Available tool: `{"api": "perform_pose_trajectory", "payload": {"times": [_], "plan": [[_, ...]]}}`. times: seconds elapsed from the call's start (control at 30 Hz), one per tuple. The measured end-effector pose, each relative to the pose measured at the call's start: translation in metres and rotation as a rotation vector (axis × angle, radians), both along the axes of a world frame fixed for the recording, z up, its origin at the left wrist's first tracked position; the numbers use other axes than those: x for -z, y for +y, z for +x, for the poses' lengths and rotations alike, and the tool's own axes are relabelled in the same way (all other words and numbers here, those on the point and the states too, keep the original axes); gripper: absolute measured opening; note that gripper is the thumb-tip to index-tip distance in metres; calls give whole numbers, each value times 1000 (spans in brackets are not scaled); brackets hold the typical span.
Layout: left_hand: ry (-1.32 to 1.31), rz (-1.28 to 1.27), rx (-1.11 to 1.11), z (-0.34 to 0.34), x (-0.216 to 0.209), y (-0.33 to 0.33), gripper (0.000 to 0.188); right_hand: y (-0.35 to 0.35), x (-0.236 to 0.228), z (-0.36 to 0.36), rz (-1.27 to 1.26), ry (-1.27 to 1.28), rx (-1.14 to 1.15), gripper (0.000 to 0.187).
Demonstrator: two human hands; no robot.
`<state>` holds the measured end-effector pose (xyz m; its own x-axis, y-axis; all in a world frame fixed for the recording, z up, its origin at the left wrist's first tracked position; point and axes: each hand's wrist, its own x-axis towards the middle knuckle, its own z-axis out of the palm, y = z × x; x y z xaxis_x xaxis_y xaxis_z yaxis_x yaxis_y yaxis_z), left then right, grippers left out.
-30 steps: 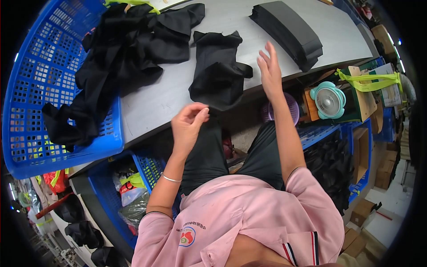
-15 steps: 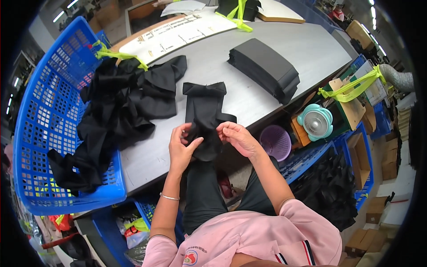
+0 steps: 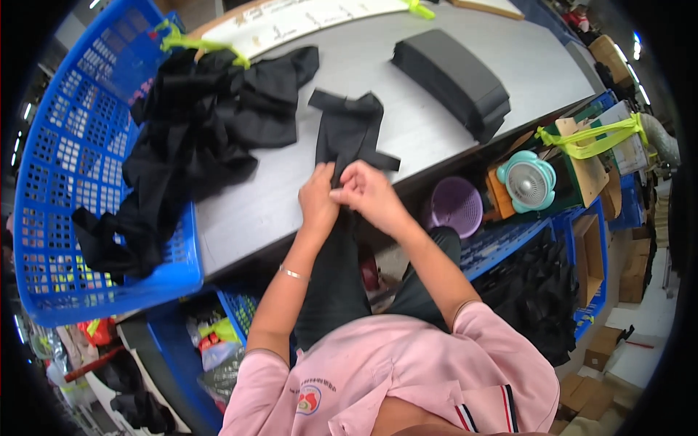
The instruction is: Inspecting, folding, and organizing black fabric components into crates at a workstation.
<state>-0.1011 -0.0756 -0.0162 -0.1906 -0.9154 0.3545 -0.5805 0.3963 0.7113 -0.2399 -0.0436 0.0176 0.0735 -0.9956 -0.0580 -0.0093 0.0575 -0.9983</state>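
Observation:
A black fabric piece lies over the table's near edge, its far end folded across and a narrow strip sticking out on its right. My left hand is closed on the near part of this cloth. Close beside it, my right hand pinches the same cloth, thumb and fingers drawn together. The fingertips of both hands nearly meet, and the bit of cloth between them is mostly hidden. To the left, a loose heap of black cloth spills from a tipped blue basket. A neat stack of black pieces lies to the right.
The grey tabletop ends just in front of my lap. Below its right side are a purple basket, a small teal fan and a blue crate with black cloth. A white board lies along the far edge.
My hands have come together and closed on the cloth; before, they were apart with looser fingers. The whole view has shifted, so the table sits higher in the picture.

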Motion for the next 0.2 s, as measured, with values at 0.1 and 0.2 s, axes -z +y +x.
{"api": "perform_pose_trajectory", "payload": {"times": [0.1,0.2], "plan": [[-76,48,48,2,-4,-1,30,3,0,-4,157,-141,51,40],[12,33,81,1,-8,0,37,11,1,-3,151,-69,89,42]]}}
